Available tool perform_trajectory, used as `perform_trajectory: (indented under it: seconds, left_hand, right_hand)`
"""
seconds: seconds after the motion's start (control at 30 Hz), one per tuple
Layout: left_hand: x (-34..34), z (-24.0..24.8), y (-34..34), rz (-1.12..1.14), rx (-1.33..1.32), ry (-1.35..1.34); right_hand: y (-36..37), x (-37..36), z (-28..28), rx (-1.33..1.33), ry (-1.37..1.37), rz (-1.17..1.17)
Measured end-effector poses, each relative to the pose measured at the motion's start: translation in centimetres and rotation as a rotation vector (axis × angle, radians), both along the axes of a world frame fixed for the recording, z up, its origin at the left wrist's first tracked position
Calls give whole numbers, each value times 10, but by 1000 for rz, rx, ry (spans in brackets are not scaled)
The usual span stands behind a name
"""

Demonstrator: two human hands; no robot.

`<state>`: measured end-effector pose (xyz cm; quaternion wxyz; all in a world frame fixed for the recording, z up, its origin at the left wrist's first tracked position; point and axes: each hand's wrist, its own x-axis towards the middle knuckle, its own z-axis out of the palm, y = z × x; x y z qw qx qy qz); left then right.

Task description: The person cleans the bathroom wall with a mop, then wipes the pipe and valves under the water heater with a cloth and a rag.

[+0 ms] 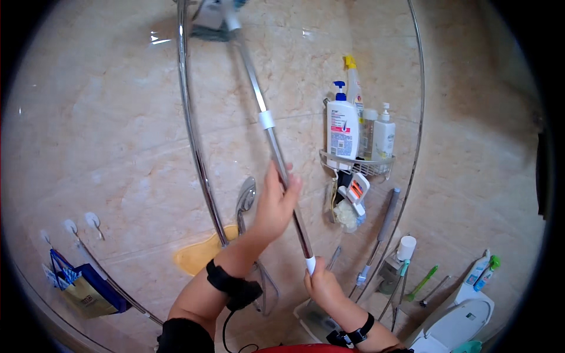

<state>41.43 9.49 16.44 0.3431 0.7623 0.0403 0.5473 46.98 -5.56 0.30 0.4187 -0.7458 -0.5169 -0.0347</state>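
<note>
right hand [325,289], lower centre of frame: closed snugly about white lower end of silver pole [302,230]. left hand [275,203], higher, near centre: curled about pole, thumb and fingers to either side. pole slants from right hand up through left hand to top of frame, white collar [266,120] standing above left hand. pole's head [210,28], blurred, at top edge, in front of beige tiled wall [123,129]. wire shelf [360,165] with bottles [342,132], right of centre.
</note>
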Motion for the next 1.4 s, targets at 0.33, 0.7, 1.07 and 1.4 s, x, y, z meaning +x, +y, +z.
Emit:
perform_trajectory:
  seconds: [0.33,0.7,1.07,1.4]
  left_hand:
    - [51,134,13,40,-76,20]
    - [173,149,43,263,269,344]
    - [90,38,-13,13,-66,255]
    - [21,-27,-5,-10,-298,-60]
  right_hand:
    - [20,12,100,220,17,37]
    - [26,27,119,288,481,193]
    - [1,53,-3,97,208,12]
    - [0,37,-32,-141,168,58]
